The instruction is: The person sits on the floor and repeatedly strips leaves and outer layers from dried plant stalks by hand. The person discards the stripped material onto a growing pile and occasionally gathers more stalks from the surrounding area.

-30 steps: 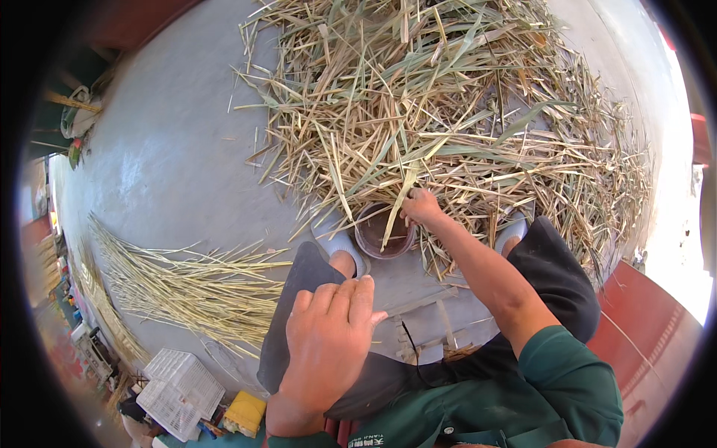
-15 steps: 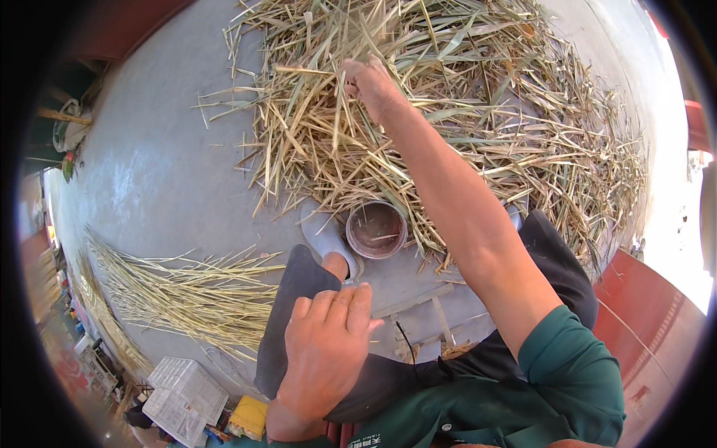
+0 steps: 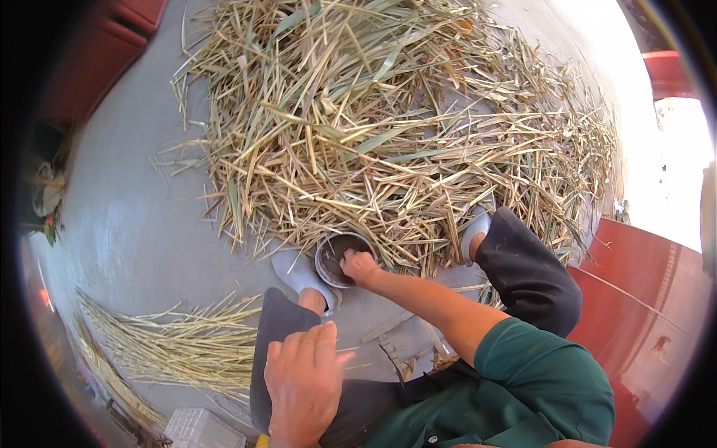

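My right hand reaches down into a small round bucket with dark contents, between my feet. Its fingers are bunched together; the tips are lost against the bucket's inside, so what they hold, if anything, does not show. My left hand is back-up over my left knee, fingers stretched forward and thumb sticking out to the right. Nothing can be seen in it. Beyond the bucket spreads a large heap of dry straw and leaf strips. A bundle of thin pale stalks lies to my left.
My feet in grey shoes stand either side of the bucket. Grey floor runs along the left. A red panel stands at right, and a white plastic crate at the lower left. Straw scraps lie between my legs.
My right hand has come back from the far part of the straw heap and down into the bucket. My left hand stays over the knee. The whole view has shifted somewhat.
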Demonstrator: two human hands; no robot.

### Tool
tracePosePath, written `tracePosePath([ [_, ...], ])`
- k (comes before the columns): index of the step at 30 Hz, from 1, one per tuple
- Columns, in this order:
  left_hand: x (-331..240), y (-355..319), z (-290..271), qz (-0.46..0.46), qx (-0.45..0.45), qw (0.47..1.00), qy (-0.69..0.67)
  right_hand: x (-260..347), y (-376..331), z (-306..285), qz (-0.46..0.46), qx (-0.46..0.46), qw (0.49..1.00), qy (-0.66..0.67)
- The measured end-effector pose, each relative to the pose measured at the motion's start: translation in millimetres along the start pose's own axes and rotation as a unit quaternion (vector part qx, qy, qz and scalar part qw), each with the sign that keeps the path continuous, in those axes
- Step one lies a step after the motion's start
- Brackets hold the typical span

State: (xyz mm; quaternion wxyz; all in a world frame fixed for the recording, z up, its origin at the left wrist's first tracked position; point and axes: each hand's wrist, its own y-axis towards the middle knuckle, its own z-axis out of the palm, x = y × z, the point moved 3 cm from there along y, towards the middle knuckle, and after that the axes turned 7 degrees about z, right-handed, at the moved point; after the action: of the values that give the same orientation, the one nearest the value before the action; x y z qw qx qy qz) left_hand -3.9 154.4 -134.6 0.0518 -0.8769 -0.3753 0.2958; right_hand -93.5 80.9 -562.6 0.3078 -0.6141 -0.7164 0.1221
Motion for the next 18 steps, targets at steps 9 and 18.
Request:
tracePosePath([
  [9, -6, 11, 5, 0.025, -0.016, 1.0, -0.005, -50, 3, -162, 0.037, -0.186, 0.958, 0.217],
  [18, -13, 25, 20, 0.057, 0.008, 0.998, 0.035, -274, 49, -200, 0.436, -0.265, 0.521, 0.684],
])
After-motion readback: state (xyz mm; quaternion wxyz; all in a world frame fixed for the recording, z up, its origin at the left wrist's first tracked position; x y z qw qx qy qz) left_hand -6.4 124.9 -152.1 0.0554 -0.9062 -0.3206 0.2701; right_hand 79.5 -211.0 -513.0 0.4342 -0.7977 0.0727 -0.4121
